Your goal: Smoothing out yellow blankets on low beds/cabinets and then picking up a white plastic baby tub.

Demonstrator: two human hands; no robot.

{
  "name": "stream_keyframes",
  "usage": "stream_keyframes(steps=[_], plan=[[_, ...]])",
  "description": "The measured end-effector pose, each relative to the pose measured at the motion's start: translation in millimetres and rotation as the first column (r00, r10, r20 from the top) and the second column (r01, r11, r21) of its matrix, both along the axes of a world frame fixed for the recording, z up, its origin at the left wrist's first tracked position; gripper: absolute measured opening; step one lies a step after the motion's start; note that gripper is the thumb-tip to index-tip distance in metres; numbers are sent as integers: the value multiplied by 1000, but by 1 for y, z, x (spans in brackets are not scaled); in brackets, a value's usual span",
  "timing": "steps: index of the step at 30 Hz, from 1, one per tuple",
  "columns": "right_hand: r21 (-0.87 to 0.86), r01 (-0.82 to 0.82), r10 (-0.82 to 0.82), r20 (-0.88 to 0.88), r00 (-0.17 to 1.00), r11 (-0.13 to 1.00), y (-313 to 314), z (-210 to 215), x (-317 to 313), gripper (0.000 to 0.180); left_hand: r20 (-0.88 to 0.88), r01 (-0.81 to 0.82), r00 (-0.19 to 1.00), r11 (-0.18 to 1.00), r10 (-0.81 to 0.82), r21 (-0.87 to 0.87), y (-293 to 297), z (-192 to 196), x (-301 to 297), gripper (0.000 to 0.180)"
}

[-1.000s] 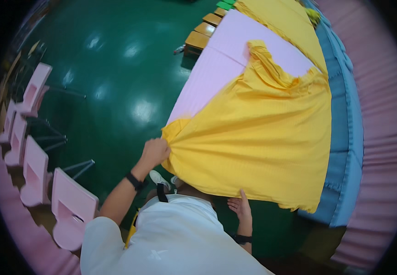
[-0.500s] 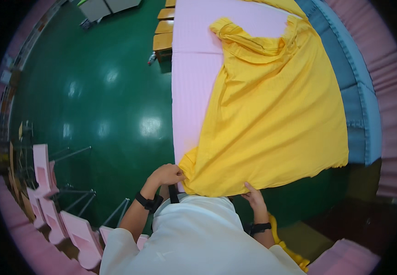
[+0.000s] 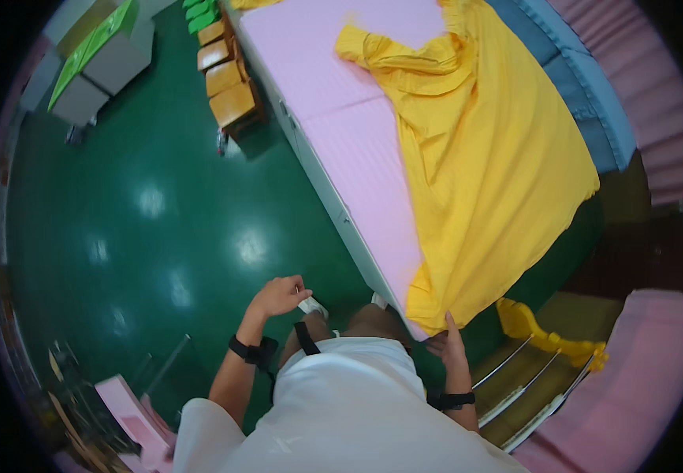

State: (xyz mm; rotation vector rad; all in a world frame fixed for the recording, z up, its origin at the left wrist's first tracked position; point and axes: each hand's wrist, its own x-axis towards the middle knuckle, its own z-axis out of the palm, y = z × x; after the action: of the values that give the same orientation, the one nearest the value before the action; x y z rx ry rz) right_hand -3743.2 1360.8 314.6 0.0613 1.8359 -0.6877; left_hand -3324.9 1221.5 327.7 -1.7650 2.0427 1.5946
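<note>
A wrinkled yellow sheet (image 3: 499, 173) with gathered edges lies over a pink striped mattress top (image 3: 341, 142), bunched toward the far end. At the mattress's near corner, my right hand (image 3: 452, 347) grips the edge of the sheet, its thumb on top and the other fingers partly hidden underneath. My left hand (image 3: 278, 296) hangs over the green floor, away from the bed, with loosely bent fingers and nothing visible in them. Both wrists wear black bands.
Small wooden chairs (image 3: 235, 106) line the bed's far left side. A white cabinet (image 3: 117, 59) with a green top stands at the far left. Pink plastic pieces (image 3: 132, 414) are at lower left. Blue padding (image 3: 586, 79) borders the right; a yellow-edged rack (image 3: 546, 339) is near right.
My left hand has let go of the sheet and moved away from the bed. My right hand has come to the near corner. The view has turned, so the bed now slants.
</note>
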Motion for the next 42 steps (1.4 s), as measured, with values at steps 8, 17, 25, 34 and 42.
stream_keyframes(steps=[8,17,25,34,42], plan=[[-31,429,-422,137,896,903,-5,-16,62,93,-121,72,990,997,-74,-24,-78,7,38,29],[-211,641,-627,136,767,738,-48,14,78,86,-71,344,933,933,-352,-103,-219,34,4,27],[-447,718,-846,-254,469,533,-17,-91,47,56,-40,418,898,879,-438,-230,-366,47,-11,32],[27,591,-91,-982,168,806,-75,-9,74,34,260,375,877,237,-403,-896,-590,28,-105,78],[-790,535,-922,384,49,-300,-113,11,115,40,-202,515,784,796,-587,-317,-698,20,-99,45]])
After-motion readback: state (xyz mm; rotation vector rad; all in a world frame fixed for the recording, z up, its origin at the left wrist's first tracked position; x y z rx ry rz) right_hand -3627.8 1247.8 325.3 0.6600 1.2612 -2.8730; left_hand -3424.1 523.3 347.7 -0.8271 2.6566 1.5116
